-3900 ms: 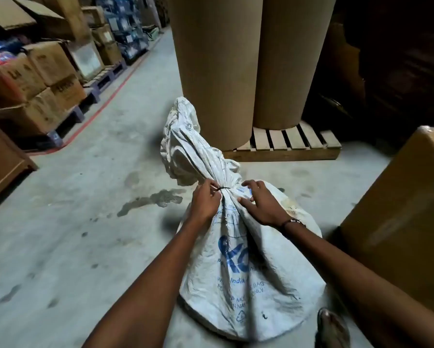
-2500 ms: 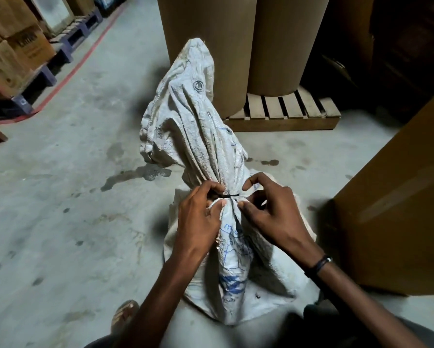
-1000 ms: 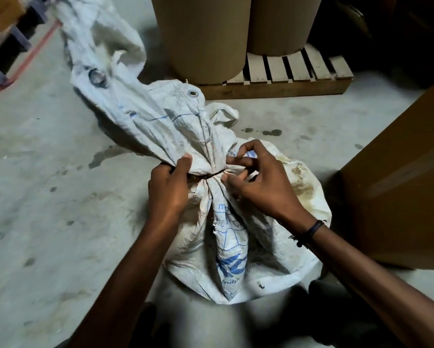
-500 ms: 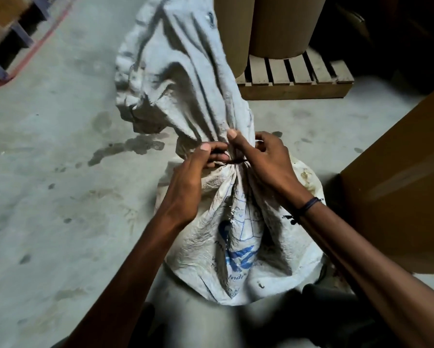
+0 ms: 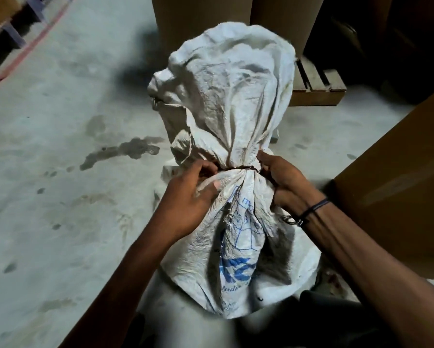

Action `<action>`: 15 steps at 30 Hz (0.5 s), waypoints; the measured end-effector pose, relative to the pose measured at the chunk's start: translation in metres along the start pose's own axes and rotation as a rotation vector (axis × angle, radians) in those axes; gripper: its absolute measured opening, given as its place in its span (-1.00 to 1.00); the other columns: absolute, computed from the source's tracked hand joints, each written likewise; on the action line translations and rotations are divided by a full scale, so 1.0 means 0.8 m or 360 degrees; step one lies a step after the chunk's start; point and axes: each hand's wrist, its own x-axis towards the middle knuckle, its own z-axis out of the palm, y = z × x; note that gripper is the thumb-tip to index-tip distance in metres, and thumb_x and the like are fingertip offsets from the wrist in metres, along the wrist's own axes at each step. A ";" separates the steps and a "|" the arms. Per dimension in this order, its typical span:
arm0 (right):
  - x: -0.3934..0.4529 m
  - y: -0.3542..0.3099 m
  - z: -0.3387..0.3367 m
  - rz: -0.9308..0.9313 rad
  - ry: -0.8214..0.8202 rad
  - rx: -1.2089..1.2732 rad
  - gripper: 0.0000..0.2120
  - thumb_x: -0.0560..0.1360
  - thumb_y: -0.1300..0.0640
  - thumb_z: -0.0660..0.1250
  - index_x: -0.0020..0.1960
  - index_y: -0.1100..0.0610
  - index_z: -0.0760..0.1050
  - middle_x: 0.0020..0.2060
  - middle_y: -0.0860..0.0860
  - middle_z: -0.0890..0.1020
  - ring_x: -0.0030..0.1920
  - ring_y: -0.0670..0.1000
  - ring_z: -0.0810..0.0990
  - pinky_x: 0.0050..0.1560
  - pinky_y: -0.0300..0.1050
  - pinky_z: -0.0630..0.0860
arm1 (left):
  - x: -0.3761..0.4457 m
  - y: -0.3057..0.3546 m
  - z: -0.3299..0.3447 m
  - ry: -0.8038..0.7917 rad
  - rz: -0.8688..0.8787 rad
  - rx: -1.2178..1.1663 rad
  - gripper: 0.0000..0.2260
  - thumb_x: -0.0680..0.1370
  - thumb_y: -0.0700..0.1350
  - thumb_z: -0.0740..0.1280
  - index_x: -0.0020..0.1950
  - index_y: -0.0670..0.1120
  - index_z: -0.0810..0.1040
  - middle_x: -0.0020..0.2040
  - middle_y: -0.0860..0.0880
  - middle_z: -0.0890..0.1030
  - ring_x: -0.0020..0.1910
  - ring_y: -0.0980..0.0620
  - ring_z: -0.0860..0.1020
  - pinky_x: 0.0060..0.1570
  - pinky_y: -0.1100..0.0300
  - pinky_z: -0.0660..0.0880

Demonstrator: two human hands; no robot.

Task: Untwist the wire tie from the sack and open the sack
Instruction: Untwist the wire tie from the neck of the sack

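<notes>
A white woven sack (image 5: 238, 234) with blue print stands on the concrete floor, its loose top bunched upright above a tight neck. A thin dark wire tie (image 5: 238, 168) circles that neck. My left hand (image 5: 188, 199) grips the neck's left side, fingers curled at the tie and thumb pressed on the cloth below it. On the right side my right hand (image 5: 283, 182) pinches the gathered cloth at the tie's end. The tie's twisted ends are hidden by my fingers.
A large brown carton (image 5: 396, 192) stands close on the right. Behind the sack are tall cardboard rolls (image 5: 201, 18) on a wooden pallet (image 5: 316, 89). Dark stains (image 5: 125, 151) mark the floor at left; a red floor line (image 5: 30, 46) and racking lie far left.
The sack's loose top has swung from leaning left to standing upright and spread wider. My hands have moved apart to opposite sides of the neck; the tie still circles it.
</notes>
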 end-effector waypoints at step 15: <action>-0.027 0.003 0.013 -0.0698 -0.0081 -0.0387 -0.62 0.53 -0.20 0.49 0.09 0.07 0.50 -0.16 -0.05 0.69 -0.24 -0.17 0.58 -0.13 -0.18 0.43 | -0.009 0.019 0.019 0.0572 -0.0014 0.0162 -0.75 0.64 0.06 0.36 -0.18 -0.01 0.50 -0.43 0.11 0.57 -0.43 0.21 0.53 -0.36 0.28 0.45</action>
